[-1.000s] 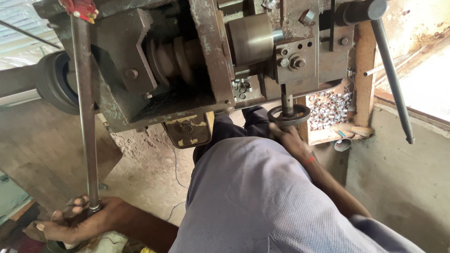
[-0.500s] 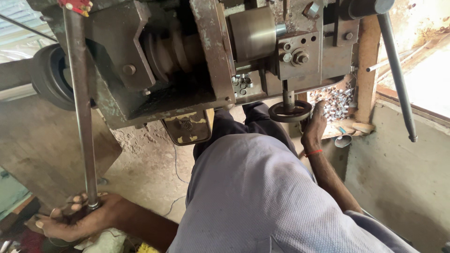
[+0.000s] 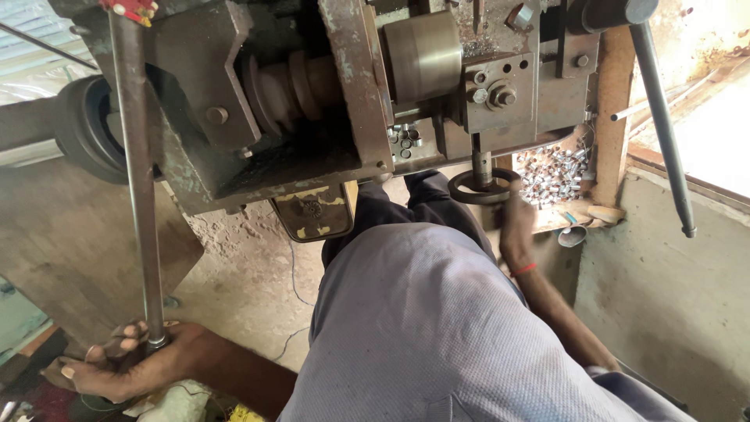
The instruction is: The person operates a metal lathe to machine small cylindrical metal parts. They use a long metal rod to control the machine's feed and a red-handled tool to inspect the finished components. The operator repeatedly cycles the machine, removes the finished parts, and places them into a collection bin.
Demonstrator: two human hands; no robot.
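- Grey shirt [image 3: 437, 328]: the person's own torso, nearest the camera, filling the lower middle of the view.
- Left hand [image 3: 129, 363]: low at the left edge, fingers curled about the bottom end of the long steel bar [image 3: 141, 180]. Grasping, not released.
- Long steel bar: a straight round rod running from the hand up to the top left of the machine, where a small red tag [image 3: 131, 9] sits. Judged stiff, fairly heavy and bare metal, possibly slick with oil; the low end, where the hand already closes on it, gives the most leverage.
- Right hand [image 3: 517, 227]: reaching forward with a red band at the wrist, fingers up against the rim of the small handwheel [image 3: 484, 186]. Whether it grips the rim or only touches it cannot be told.
- Small handwheel: a dark metal ring on a short vertical shaft beneath the tool block. Judged rigid and best taken by the rim.
- Dark trousers [image 3: 398, 211]: the person's legs, between shirt and machine.
- Lathe-type machine [image 3: 312, 101]: worn greenish castings, with a polished cylindrical drum [image 3: 422, 55] at the upper middle.
- Small metal cylinders [image 3: 551, 173]: a bright loose heap just right of the handwheel.
- Long lever [image 3: 660, 125]: slanting down at the right, untouched.
- Black belt wheel [image 3: 90, 129]: far left, behind the bar.
- Concrete floor [image 3: 242, 273]: dusty, beneath the machine.
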